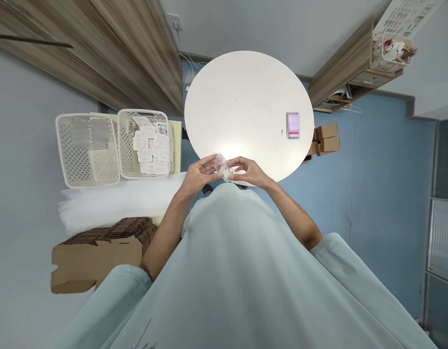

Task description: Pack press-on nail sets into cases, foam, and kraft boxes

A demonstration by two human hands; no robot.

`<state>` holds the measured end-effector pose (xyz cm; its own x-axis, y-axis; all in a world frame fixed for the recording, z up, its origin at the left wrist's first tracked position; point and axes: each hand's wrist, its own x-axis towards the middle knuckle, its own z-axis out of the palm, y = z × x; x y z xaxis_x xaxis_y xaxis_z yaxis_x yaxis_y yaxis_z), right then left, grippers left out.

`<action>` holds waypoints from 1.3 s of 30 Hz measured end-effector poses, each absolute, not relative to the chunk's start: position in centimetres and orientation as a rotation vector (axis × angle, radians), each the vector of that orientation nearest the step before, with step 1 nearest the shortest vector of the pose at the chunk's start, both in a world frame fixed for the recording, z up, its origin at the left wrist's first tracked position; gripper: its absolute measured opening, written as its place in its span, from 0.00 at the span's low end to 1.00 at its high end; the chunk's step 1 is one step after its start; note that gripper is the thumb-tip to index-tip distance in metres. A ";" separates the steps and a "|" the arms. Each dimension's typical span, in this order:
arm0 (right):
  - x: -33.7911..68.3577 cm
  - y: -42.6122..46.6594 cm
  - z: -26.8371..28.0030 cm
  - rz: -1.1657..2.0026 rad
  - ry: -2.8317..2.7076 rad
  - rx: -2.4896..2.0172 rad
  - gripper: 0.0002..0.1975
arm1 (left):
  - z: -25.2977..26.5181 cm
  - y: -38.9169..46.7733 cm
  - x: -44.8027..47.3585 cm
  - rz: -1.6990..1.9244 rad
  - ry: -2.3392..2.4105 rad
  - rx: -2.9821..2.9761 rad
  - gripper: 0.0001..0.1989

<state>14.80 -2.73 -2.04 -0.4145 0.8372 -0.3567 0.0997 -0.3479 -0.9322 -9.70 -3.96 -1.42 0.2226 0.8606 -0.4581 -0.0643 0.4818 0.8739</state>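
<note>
Between my two hands, over the near edge of the white round table, is a small clear plastic box point(223, 165) with something pale in it that I cannot make out. My left hand point(200, 174) grips its left side, thumb below and fingers above. On the other side my right hand point(249, 172) pinches the box between thumb and fingers. The box looks tilted, and part of it is hidden behind the fingertips.
The white table point(245, 97) bears a blurred pinkish phone-like item point(292, 126). At left stand a basket point(64, 150) with clear items and a basket point(124, 145) of white labelled packets, above white wrapping sheets point(118, 201) and flat cardboard boxes point(96, 261). Small cartons point(327, 138) lie right.
</note>
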 end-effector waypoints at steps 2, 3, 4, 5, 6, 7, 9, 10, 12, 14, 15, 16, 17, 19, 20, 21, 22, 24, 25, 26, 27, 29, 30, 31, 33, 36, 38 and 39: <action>14.9 -2.8 -1.9 1.830 -1.333 -1.243 0.32 | -1.6 -4.0 -9.9 0.759 1.153 0.833 0.52; 14.9 -2.8 -1.9 1.836 -1.316 -1.235 0.32 | -1.7 -4.0 -10.0 0.762 1.139 0.825 0.52; 14.9 -2.8 -1.9 1.838 -1.294 -1.229 0.31 | -1.7 -4.0 -10.2 0.768 1.125 0.821 0.53; 15.0 -2.7 -1.9 1.834 -1.270 -1.227 0.31 | -1.8 -4.0 -10.3 0.773 1.112 0.821 0.55; 15.0 -2.7 -1.9 1.830 -1.245 -1.227 0.31 | -1.8 -4.0 -10.5 0.775 1.102 0.826 0.57; 15.0 -2.6 -1.8 1.822 -1.221 -1.228 0.31 | -1.8 -4.1 -10.6 0.771 1.098 0.835 0.58; 15.0 -2.4 -1.8 1.795 -1.184 -1.237 0.30 | -1.6 -4.1 -11.0 0.738 1.104 0.871 0.60; 15.0 -2.3 -1.8 1.775 -1.176 -1.248 0.30 | -1.6 -4.2 -11.2 0.714 1.107 0.892 0.60; 15.0 -1.9 -2.0 1.709 -1.184 -1.293 0.29 | -1.5 -4.3 -11.3 0.676 1.101 0.929 0.60; 15.0 -1.4 -2.4 1.631 -1.210 -1.346 0.30 | -1.5 -4.4 -11.3 0.671 1.088 0.948 0.60; 15.0 -1.2 -2.7 1.600 -1.224 -1.368 0.31 | -1.5 -4.3 -11.2 0.679 1.086 0.954 0.60; 14.9 -1.0 -3.0 1.577 -1.237 -1.388 0.32 | -1.6 -4.3 -11.1 0.688 1.088 0.959 0.60; 14.9 -0.8 -3.3 1.565 -1.249 -1.404 0.33 | -1.7 -4.2 -10.9 0.699 1.092 0.966 0.59; 14.8 -0.4 -3.8 1.567 -1.272 -1.424 0.34 | -1.8 -4.0 -10.6 0.716 1.100 0.975 0.58; 14.7 -0.3 -3.9 1.572 -1.283 -1.425 0.34 | -1.8 -3.9 -10.5 0.722 1.103 0.977 0.57; 14.7 -0.1 -4.1 1.577 -1.294 -1.420 0.34 | -1.8 -3.8 -10.4 0.726 1.106 0.976 0.57; 14.7 0.0 -4.2 1.583 -1.303 -1.411 0.34 | -1.8 -3.7 -10.3 0.729 1.109 0.973 0.57; 14.6 0.2 -4.3 1.595 -1.319 -1.398 0.33 | -1.8 -3.6 -10.2 0.740 1.122 0.960 0.56; 14.6 0.2 -4.4 1.605 -1.327 -1.395 0.33 | -1.8 -3.5 -10.2 0.747 1.130 0.950 0.55; 14.5 0.3 -4.5 1.618 -1.337 -1.391 0.32 | -1.9 -3.5 -10.2 0.751 1.139 0.935 0.55; 14.3 0.4 -4.6 1.636 -1.348 -1.385 0.32 | -1.9 -3.4 -10.2 0.753 1.150 0.917 0.54; 14.0 0.5 -4.9 1.675 -1.371 -1.369 0.32 | -2.1 -3.5 -10.5 0.744 1.175 0.877 0.53; 13.7 0.6 -5.2 1.690 -1.382 -1.359 0.32 | -2.2 -3.7 -10.7 0.735 1.188 0.856 0.53; 13.4 0.7 -5.6 1.700 -1.391 -1.353 0.32 | -2.3 -3.8 -10.9 0.727 1.202 0.834 0.52; 13.0 1.2 -6.7 1.706 -1.401 -1.356 0.33 | -2.6 -4.4 -11.5 0.727 1.233 0.784 0.51; 12.5 2.6 -9.6 1.689 -1.430 -1.417 0.31 | -3.2 -5.7 -12.7 0.768 1.296 0.687 0.47; 12.2 3.7 -12.2 1.620 -1.532 -1.490 0.28 | -3.5 -6.8 -13.6 0.806 1.350 0.621 0.45; 12.1 4.3 -13.6 1.590 -1.609 -1.537 0.27 | -3.7 -7.3 -14.0 0.823 1.376 0.589 0.44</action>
